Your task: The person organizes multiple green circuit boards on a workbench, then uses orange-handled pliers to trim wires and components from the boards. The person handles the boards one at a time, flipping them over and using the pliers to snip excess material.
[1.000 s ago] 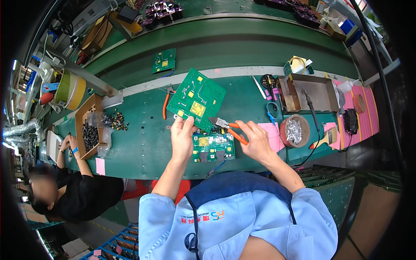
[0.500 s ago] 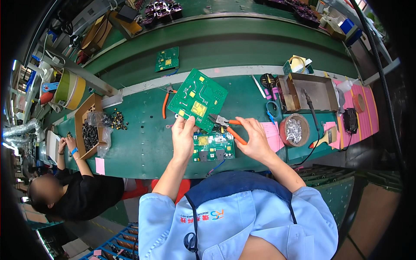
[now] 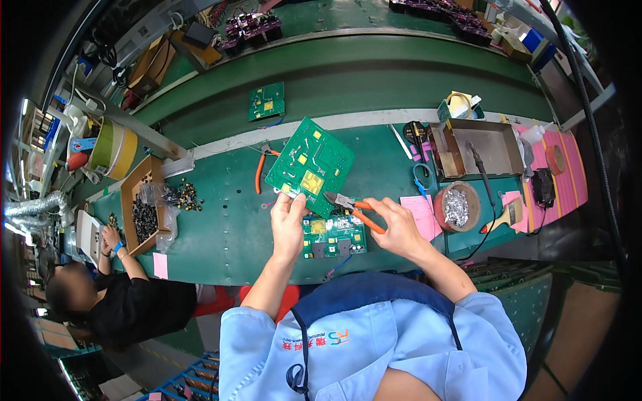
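My left hand [image 3: 289, 215] holds a green circuit board [image 3: 309, 165] by its near edge, tilted up above the green bench. My right hand [image 3: 398, 226] grips orange-handled cutters [image 3: 351, 206], whose jaws point left at the board's lower right edge. A second, smaller circuit board [image 3: 332, 236] lies flat on the bench just below both hands.
Another board [image 3: 267, 101] lies on the far belt. Orange pliers [image 3: 260, 170] rest left of the held board. A round tin of metal scraps [image 3: 457, 206], a metal tray [image 3: 478, 148] and a brush [image 3: 505, 215] sit to the right. At left, another person [image 3: 110, 301] works beside a box of parts [image 3: 142, 204].
The held board has tipped slightly and the cutters have closed in on its lower edge. The person at left has shifted a little.
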The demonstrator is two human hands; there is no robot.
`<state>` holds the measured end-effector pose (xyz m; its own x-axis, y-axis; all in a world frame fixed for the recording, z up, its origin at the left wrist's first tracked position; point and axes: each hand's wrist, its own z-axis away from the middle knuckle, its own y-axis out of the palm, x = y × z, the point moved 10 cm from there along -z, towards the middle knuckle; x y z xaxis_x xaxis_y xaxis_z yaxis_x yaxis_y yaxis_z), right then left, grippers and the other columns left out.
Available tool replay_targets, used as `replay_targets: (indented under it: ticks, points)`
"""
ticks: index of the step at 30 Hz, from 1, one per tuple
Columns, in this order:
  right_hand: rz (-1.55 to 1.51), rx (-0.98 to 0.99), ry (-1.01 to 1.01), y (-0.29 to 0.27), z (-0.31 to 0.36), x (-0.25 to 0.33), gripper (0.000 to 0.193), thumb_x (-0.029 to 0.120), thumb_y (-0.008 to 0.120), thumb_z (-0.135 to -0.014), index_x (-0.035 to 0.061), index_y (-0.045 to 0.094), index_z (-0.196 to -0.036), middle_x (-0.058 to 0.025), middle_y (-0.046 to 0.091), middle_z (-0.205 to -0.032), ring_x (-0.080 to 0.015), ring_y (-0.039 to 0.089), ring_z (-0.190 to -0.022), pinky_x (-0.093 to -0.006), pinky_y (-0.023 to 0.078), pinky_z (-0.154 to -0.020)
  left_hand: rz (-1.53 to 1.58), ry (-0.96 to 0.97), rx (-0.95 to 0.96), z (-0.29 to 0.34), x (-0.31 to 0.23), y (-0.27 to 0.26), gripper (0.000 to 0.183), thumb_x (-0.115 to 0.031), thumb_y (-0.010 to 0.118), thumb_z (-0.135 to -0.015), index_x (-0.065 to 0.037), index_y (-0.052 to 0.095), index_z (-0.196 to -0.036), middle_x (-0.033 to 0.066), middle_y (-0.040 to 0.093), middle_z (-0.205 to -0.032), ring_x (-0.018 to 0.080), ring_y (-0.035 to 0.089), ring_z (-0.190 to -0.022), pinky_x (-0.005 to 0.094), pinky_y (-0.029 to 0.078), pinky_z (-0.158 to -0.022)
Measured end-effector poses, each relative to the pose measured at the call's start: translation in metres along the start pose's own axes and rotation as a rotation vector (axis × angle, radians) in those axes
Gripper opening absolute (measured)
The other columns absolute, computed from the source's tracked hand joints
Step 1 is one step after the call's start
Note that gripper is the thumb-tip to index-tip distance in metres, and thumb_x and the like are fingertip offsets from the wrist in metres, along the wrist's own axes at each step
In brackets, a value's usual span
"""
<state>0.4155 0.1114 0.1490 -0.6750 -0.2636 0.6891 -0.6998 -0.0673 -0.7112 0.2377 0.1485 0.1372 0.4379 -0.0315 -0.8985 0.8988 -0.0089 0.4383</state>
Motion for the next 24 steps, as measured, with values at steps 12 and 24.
replay_targets:
  ticks: [12, 24]
  points:
    - [-1.668, -0.003, 0.468, 0.034, 0.012, -0.057, 0.04, 0.021, 0.046, -0.084, 0.0025, 0.034, -0.117, -0.0096, 0.052, -0.08, -0.0179, 0.054, -0.068, -0.0304, 0.046, -0.058, 0.262, -0.083, 0.022, -0.002, -0.003, -0.002, 0.025, -0.005, 0.04, -0.084, 0.0, 0.044, -0.108, 0.0104, 0.054, -0.103, 0.0176, 0.054, -0.09, 0.0322, 0.045, -0.075]
    - [-1.62, -0.003, 0.443, 0.035, 0.015, -0.058, 0.039, 0.02, 0.045, -0.084, 0.0027, 0.034, -0.117, -0.0097, 0.052, -0.08, -0.0185, 0.054, -0.068, -0.031, 0.047, -0.056, 0.345, -0.12, 0.015, -0.004, 0.0, -0.016, 0.032, -0.005, 0.038, -0.082, 0.003, 0.038, -0.113, 0.0136, 0.048, -0.112, 0.0232, 0.05, -0.1, 0.0368, 0.041, -0.085]
